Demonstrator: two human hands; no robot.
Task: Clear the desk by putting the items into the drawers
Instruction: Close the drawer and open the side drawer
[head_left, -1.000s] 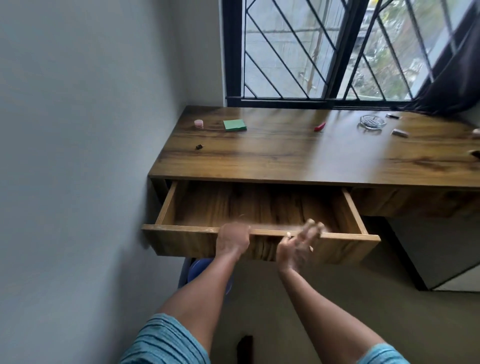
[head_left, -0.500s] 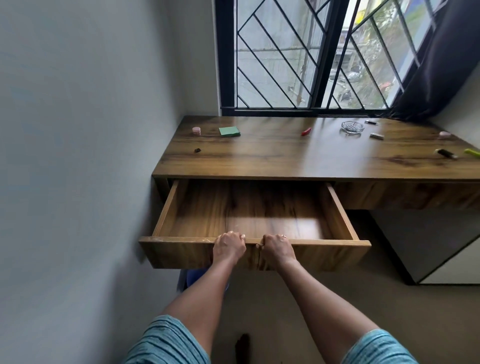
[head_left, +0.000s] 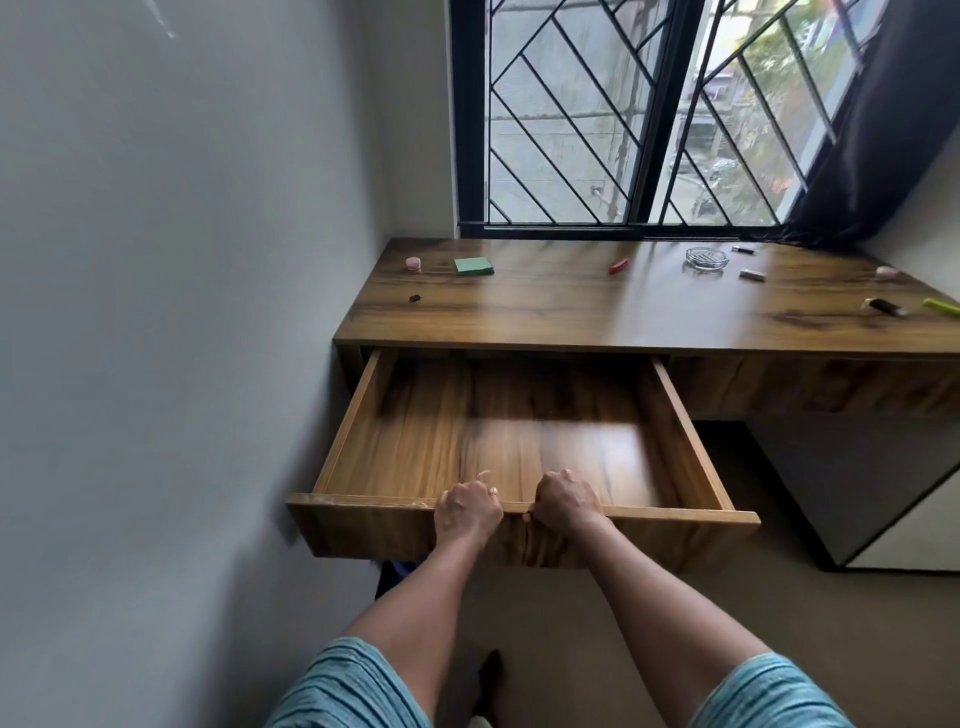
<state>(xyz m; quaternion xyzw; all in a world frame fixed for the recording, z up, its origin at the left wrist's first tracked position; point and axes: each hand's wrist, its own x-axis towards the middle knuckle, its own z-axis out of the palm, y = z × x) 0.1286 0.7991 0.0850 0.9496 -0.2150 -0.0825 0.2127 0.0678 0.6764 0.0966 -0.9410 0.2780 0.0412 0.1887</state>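
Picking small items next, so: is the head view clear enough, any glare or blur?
Head view: daylight through the black-framed window throws a sheen over the brown wooden desktop and a bright patch on the open wooden drawer floor, which looks motion-smeared; the green square notepad and clear glass ashtray are legible; wide-angle distortion tilts its bars.

Counter (head_left: 571, 317) in front of the window (head_left: 597, 130), with the wall (head_left: 182, 312) at its left. The drawer (head_left: 363, 506) stands out beneath the counter's left part. The left grip (head_left: 466, 512) and right grip (head_left: 566, 501) lie side by side, curled over its front rim. On the counter, back left: jar (head_left: 413, 263), note pad (head_left: 473, 266) to its right, and clip (head_left: 414, 298) in front of the jar. The ashtray (head_left: 705, 257) sits back right.
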